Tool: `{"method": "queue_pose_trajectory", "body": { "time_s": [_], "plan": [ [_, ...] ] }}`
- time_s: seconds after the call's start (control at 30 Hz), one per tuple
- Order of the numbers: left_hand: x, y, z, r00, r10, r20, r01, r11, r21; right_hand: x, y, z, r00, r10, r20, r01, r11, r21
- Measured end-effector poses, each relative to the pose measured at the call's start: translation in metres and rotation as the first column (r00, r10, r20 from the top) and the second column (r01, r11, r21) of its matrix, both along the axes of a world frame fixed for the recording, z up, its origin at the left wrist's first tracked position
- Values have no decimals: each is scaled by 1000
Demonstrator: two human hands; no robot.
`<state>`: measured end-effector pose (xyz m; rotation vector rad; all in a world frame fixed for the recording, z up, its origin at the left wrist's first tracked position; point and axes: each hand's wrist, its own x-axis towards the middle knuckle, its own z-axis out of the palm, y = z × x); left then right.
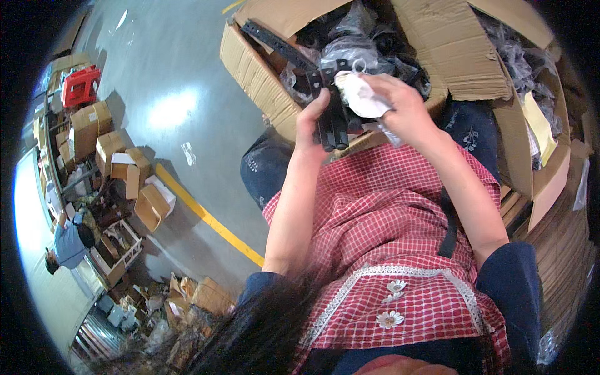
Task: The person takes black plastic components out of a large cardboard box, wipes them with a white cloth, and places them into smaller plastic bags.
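Note:
My left hand (309, 122) is closed around black metal rail-like parts (332, 128), its thumb pressed along their side. These parts stand upright over the near edge of an open cardboard box (250, 70). Bunched in my right hand (406, 107) is a white cloth (364, 99), held against or just beside the black parts; which of the two I cannot tell. Inside the box lie clear plastic wrapping (353, 53) and dark pieces. A long black slotted rail (278, 44) leans across the box's left side.
Right of me stands another open carton (544, 169) holding plastic-wrapped items. A yellow line (209, 217) crosses the grey floor on the left. Beyond it are cardboard boxes (90, 131), a red plastic object (81, 85) and another person (69, 244).

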<state>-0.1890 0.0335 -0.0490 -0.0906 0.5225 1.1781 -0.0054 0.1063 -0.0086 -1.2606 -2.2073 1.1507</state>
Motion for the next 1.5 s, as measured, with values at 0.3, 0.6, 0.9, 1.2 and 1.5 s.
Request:
{"method": "queue_pose_trajectory", "body": {
  "time_s": [0.3, 0.6, 0.9, 1.2, 1.5],
  "plan": [
    [-1, -3, -10, 969, 162, -187, -145, 984, 98, 22, 23, 27, 921, -322, -217, 235, 908, -347],
    [-3, 1, -3, 998, -67, -9, 66, 996, -61, 25, 9, 16, 920, -334, -206, 243, 897, -368],
    [-12, 3, -8, 966, 7, 260, -40, 992, 122, 51, 43, 38, 922, -387, -28, 387, 922, -25],
    [-7, -3, -26, 943, -40, 329, -20, 984, 177, 34, 25, 29, 986, -160, 44, 166, 942, -293],
    [1, 4, -25, 965, 23, 262, -23, 1000, -6, 19, 34, 47, 953, -269, 141, 206, 914, 348]
  ]
}}
